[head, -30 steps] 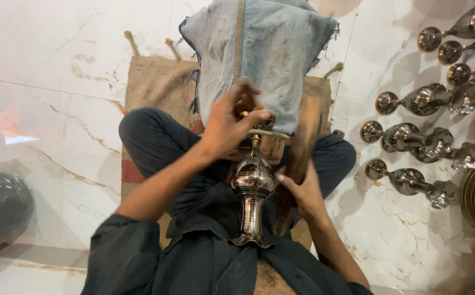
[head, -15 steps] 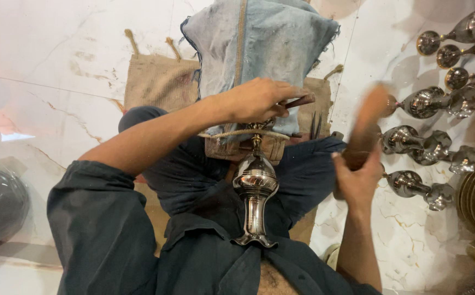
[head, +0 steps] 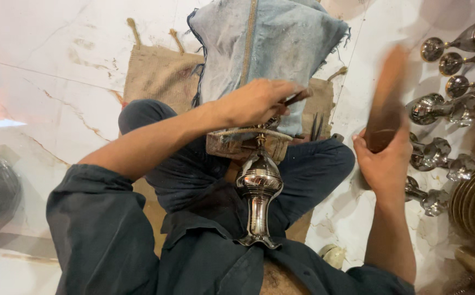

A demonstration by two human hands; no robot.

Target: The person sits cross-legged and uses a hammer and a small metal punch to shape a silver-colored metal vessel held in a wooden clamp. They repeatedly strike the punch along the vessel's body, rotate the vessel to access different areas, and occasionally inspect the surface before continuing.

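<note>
Down between the crossed legs, a shiny bulbous silver metal vessel with a flared foot (head: 258,199) was kept propped against a small worn wooden block (head: 232,145), right at the front edge of the burlap sack mat (head: 155,76). The left hand (head: 256,101) was closed around a thin dark rod-like tool (head: 297,97) set at the vessel's top. Half a second earlier the right hand (head: 385,164) had only been lifting; now a blurred brown wooden mallet (head: 387,98) was gripped and raised high, so a strike looked to be wound up. Similar polished silver pieces (head: 445,104) were lined along the marble floor's (head: 40,65) right edge.
</note>
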